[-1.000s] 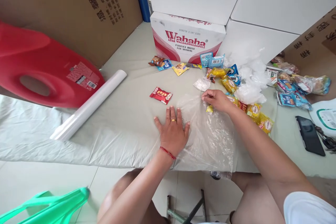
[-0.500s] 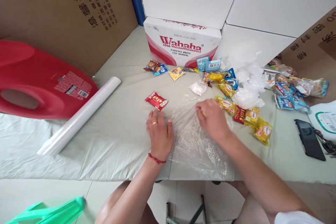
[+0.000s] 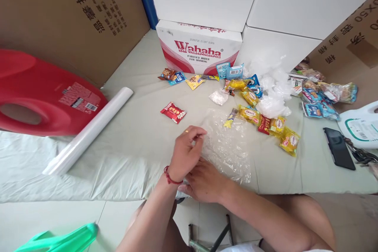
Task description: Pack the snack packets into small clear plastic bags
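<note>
While both hands work at its near left corner, the clear plastic bag (image 3: 227, 147) lies crumpled and flat on the pale cloth-covered table (image 3: 141, 98), close to the near edge. The left hand (image 3: 186, 153) is curled, its fingertips pinching the bag's left edge. The right hand (image 3: 206, 181) sits just below and touching it at the table's edge, fingers bent around the bag's near corner; how firmly it grips cannot be told.

Just beyond the bag's far edge a small yellow stick packet (image 3: 230, 118) lies tilted, and to its right a row of yellow and red snack packets (image 3: 271, 126) runs toward the near right. A red snack packet (image 3: 173, 112) lies alone to the far left of the bag. Farther back stands a Wahaha carton (image 3: 197, 49). A white roll (image 3: 88, 136) lies on the left, beside a red plastic stool (image 3: 44, 94). A black phone (image 3: 339, 148) rests at the right.
</note>
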Tool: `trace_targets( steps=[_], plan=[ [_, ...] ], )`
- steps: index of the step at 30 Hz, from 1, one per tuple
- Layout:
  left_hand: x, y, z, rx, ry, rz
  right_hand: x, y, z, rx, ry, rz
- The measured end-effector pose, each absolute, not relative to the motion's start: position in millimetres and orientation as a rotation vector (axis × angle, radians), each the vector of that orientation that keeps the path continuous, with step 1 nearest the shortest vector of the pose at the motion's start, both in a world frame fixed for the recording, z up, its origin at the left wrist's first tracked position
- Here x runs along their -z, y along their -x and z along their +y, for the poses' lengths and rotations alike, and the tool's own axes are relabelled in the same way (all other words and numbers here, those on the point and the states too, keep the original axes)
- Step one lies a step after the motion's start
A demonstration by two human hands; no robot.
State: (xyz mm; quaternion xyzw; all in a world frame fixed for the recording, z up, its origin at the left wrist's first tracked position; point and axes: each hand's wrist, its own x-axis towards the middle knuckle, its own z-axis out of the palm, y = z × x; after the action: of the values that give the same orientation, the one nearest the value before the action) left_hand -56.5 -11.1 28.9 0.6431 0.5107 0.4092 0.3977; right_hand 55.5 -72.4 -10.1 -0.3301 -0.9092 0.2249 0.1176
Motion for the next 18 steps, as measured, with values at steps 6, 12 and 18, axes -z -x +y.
trace_targets(
  steps=[6, 12, 18],
  plan=[
    [3.2, 44.7, 3.8, -0.618, -1.962, 1.766, 8.1, -71.5, -71.4, -0.767, 0.864, -2.688],
    [16.4, 50.3, 11.9, -0.454, -2.15, 1.843, -8.7, -106.4, -89.0, -1.015, 0.877, -2.412],
    [23.7, 34.0, 7.8, -0.334, -2.296, 1.924, -54.0, -179.0, -63.0, -1.118, 1.241, -1.953]
  ],
)
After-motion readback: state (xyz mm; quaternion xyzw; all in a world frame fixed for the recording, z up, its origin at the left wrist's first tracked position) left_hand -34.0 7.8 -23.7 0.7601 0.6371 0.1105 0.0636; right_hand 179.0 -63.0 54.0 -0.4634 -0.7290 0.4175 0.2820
